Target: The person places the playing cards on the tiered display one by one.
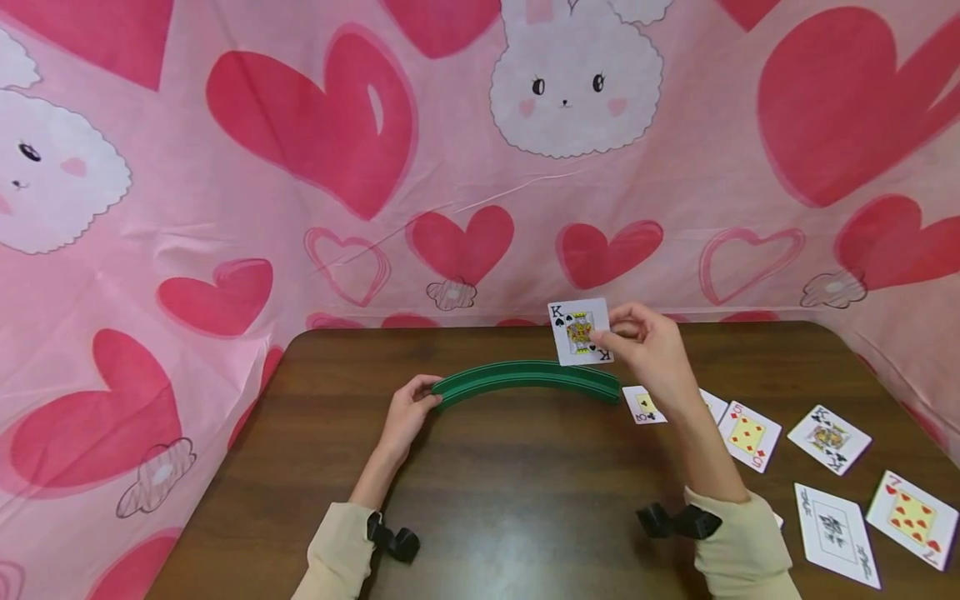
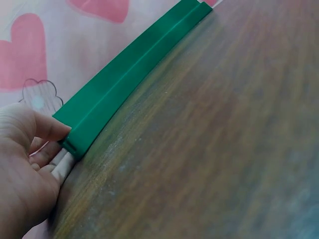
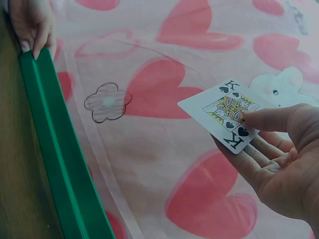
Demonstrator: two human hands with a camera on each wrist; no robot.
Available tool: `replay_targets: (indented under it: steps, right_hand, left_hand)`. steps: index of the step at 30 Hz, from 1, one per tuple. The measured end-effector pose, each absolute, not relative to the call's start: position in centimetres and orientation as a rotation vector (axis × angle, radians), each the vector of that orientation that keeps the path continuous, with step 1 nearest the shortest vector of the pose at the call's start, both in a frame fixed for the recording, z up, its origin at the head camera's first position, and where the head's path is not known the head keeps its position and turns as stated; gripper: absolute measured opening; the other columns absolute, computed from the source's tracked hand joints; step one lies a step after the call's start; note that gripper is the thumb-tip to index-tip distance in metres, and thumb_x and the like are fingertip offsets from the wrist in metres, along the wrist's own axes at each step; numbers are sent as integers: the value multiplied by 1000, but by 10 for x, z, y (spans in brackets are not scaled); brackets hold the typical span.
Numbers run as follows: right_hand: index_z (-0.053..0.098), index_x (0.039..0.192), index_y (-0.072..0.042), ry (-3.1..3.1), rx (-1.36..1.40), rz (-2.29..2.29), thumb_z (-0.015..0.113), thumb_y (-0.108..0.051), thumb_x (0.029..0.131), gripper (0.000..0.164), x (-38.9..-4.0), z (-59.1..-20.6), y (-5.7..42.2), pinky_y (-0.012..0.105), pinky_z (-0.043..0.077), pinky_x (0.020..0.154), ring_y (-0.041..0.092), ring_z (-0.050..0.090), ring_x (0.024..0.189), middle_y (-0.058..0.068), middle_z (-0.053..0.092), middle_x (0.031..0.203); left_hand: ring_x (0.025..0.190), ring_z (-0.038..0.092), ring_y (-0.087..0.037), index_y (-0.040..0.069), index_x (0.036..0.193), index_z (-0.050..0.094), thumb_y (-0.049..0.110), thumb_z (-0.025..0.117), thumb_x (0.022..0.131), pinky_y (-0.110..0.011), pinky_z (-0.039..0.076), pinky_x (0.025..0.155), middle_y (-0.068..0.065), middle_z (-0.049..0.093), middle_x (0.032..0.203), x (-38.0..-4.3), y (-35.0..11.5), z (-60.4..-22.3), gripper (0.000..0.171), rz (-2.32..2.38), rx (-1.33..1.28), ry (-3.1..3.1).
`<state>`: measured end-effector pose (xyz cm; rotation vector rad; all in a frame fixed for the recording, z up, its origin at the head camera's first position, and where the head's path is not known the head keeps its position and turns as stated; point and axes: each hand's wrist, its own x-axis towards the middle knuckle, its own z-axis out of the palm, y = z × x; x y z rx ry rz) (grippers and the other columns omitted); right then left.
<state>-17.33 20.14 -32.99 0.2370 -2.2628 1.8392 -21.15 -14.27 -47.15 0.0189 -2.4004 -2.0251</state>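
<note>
A curved green card holder stands on the wooden table in the head view. My left hand pinches its left end, thumb on the near side, as the left wrist view shows with the hand at the end of the green strip. Above the holder's right part, my right hand holds a king of spades between thumb and fingers, face toward me. The right wrist view has the same king lying across the fingers with the thumb pressed on its face.
Loose cards lie face up on the table's right: a card with clubs, a five of diamonds, a king of clubs, a seven of hearts and a joker-like card. The right forearm partly covers others. A pink heart-patterned cloth hangs behind the table.
</note>
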Motion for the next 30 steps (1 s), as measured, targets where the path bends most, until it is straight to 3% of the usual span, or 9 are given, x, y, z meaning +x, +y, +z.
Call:
replay_targets:
  steps: [5,15,26,30]
  right_hand:
    - [67,104,10,-2167,194,1958,73,-13,96,25,-174,-326,195,23,57,76,8,73,85,-11,77,88]
    - [70,103,13,-2128,144,1914,77,-14,93,30,-181,-323,183,25,50,79,11,69,84,-11,75,81]
    - [76,97,-3,-2029,144,2018,77,-13,93,10,-188,-318,171,27,52,76,14,69,88,-9,76,85]
    - [73,102,3,-2008,156,2029,77,-10,93,16,-190,-318,164,27,52,76,13,69,88,-10,76,84]
  left_hand:
    - [94,59,-18,-8,119,68,-5,59,96,-31,48,84,-17,67,115,-212,-145,-471,24,-2006,28,-2422]
    - [96,60,-19,-3,119,70,-3,62,95,-28,47,84,-15,67,116,-212,-141,-472,25,-1997,9,-2402]
    - [96,61,-18,-3,119,70,-3,62,96,-27,48,83,-16,68,115,-211,-142,-471,25,-1983,-10,-2401]
    - [95,60,-18,-3,119,70,-3,62,95,-28,48,83,-15,67,115,-211,-143,-472,25,-1988,-8,-2402]
